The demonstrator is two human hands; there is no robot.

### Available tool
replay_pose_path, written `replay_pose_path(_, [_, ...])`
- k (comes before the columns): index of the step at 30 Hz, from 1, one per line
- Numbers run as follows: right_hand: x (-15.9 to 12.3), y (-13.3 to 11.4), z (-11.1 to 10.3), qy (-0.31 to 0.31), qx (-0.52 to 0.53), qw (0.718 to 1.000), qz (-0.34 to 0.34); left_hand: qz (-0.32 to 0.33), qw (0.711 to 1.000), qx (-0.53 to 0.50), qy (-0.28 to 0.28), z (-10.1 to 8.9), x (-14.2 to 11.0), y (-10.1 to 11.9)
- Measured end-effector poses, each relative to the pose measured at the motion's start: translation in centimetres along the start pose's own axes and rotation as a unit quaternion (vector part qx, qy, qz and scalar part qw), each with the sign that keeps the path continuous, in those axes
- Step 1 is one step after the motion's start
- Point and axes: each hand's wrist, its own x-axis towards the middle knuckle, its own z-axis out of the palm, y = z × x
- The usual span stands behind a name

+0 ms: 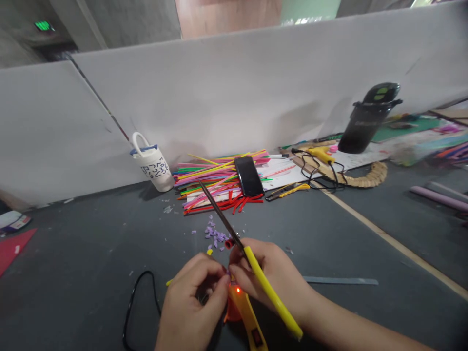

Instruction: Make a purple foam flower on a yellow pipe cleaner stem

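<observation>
Head view: both hands are at work low in the frame, over the table [91, 239]. Left hand [195, 297] is drawn to a pinch, thumb against fingertips, on a small purple piece [230, 276] that is mostly hidden. Right hand [274, 278] is closed around a yellow-handled tool [268, 287], its dark blade slanting up to the left; the fingertips of this hand meet those of the left at the purple piece. A yellow glue gun [249, 319], red light lit, lies directly below the fingertips. Purple scraps [215, 236] are scattered just beyond the hands, with a small red ring [229, 243] beside them. Further back, a black phone [250, 176] rests on bundled coloured strips [210, 183]; a white cup [157, 168] stands to the left, and a dark bottle [366, 119] stands well apart on the right.
</observation>
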Motion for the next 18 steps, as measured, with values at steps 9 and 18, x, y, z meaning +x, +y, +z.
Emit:
replay_pose_path(9, [0.1,0.4,0.1,-0.007,-0.012,1.000,0.008,-0.071,0.994,-0.074,0.022,0.7,-0.1,0.6])
replay_pose_path(18, [-0.1,0.2,-0.6,-0.028,-0.220,0.975,-0.012,-0.213,0.913,-0.330,0.108,-0.5,0.4,-0.1])
